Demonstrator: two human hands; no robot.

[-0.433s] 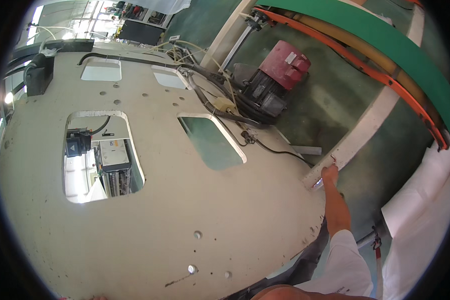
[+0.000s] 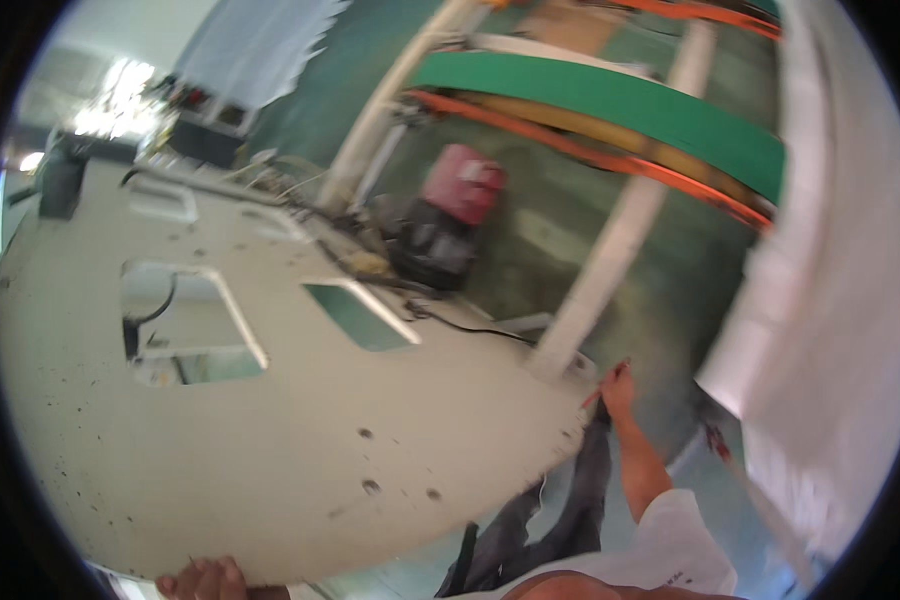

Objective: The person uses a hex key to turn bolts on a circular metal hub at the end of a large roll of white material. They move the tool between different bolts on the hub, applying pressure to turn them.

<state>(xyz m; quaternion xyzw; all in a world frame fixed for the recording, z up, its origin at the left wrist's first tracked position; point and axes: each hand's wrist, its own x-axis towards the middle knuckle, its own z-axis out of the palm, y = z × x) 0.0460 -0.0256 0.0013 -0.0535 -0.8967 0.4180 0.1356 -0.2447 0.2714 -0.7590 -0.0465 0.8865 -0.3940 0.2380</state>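
A large beige machine panel (image 2: 300,450) with cut-out openings and round holes spreads before me. At its near left edge, my left hand (image 2: 205,578) is closed on the rim, fingers bent together; part of it is cut off by the picture's lower border. My right hand (image 2: 618,392) is a closed grip just off the panel's right corner. A thin red rod-like tool (image 2: 592,399) sticks out from it toward the panel; blur hides its exact kind. Just beyond that hand, a pale beam (image 2: 610,260) runs away from the panel's corner.
A red and black motor (image 2: 460,190) stands past the panel's far right edge, with dark cables (image 2: 470,325) around it. Farther off is a green belt (image 2: 610,95) with an orange frame (image 2: 590,155). White sheeting (image 2: 800,300) hangs at right.
The view has swung right and is blurred. My right hand has left the beam and come back beside the panel's corner, red tool in it. More of my left hand shows at the near edge.
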